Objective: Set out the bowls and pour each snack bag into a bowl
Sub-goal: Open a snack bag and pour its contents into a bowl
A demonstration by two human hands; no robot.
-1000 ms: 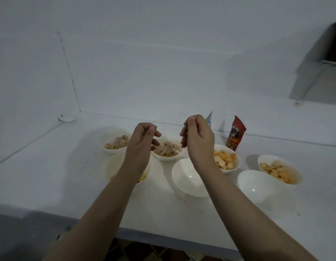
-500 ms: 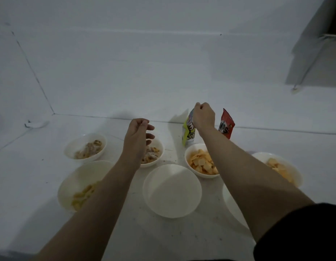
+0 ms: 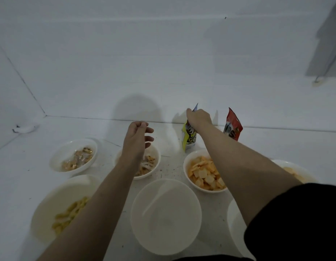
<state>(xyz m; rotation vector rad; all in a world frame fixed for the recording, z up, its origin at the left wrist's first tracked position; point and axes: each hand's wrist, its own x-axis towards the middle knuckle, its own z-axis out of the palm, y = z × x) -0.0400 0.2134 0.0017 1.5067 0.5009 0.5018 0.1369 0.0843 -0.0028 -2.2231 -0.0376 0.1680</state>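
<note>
My right hand (image 3: 199, 117) grips the top of a yellow-and-white snack bag (image 3: 189, 137) that stands upright near the back wall. To its right a red snack bag (image 3: 232, 127) stands on its own. My left hand (image 3: 138, 135) hovers with loosely curled fingers, holding nothing, above a bowl of pale mixed snack (image 3: 154, 162). An empty white bowl (image 3: 166, 215) sits in front, between my arms. Other white bowls hold orange crackers (image 3: 203, 172), yellow puffs (image 3: 56, 210) and brownish snack (image 3: 74, 155).
The white counter (image 3: 22, 166) meets white walls at the back and left. Two more bowls (image 3: 295, 172) sit at the right, partly hidden by my right arm. Crumbs lie scattered between the bowls. A small white object (image 3: 24, 129) lies in the far left corner.
My right hand has reached forward from above the bowls to the yellow bag and taken hold of its top. My left hand stays above the middle bowl. The view has moved closer.
</note>
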